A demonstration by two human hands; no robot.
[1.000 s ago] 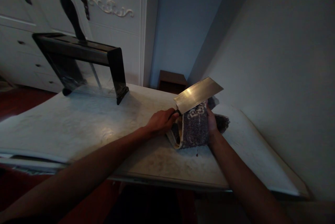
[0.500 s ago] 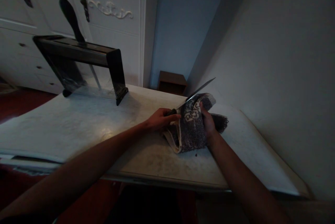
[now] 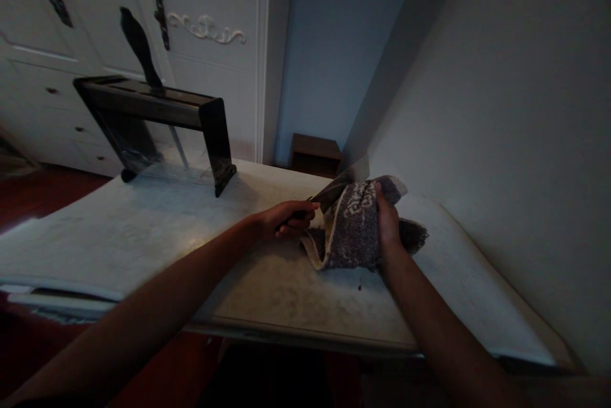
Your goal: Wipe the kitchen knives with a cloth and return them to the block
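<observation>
My left hand [image 3: 291,217] is closed round the dark handle of a knife [image 3: 337,190]. Its broad blade points up and to the right, flat side partly towards me, beside the far left edge of a cloth. The brown-grey patterned cloth [image 3: 356,230] is folded over, with a pale border, and rests on the table [image 3: 267,274]. My right hand [image 3: 387,220] grips the cloth from its right side, thumb on top; the other fingers are hidden behind it. Whether the blade touches the cloth I cannot tell.
A black-framed knife block [image 3: 153,102] with clear panels stands at the table's left rear, one black-handled knife [image 3: 140,48] in it. White cabinets [image 3: 210,90] rise behind. A brown box-like piece [image 3: 315,147] sits beyond the far edge. A wall [image 3: 501,140] borders the right.
The knife has turned from nearly edge-on to showing its broad side, and my left hand has drawn slightly left and down. My right hand still grips the cloth.
</observation>
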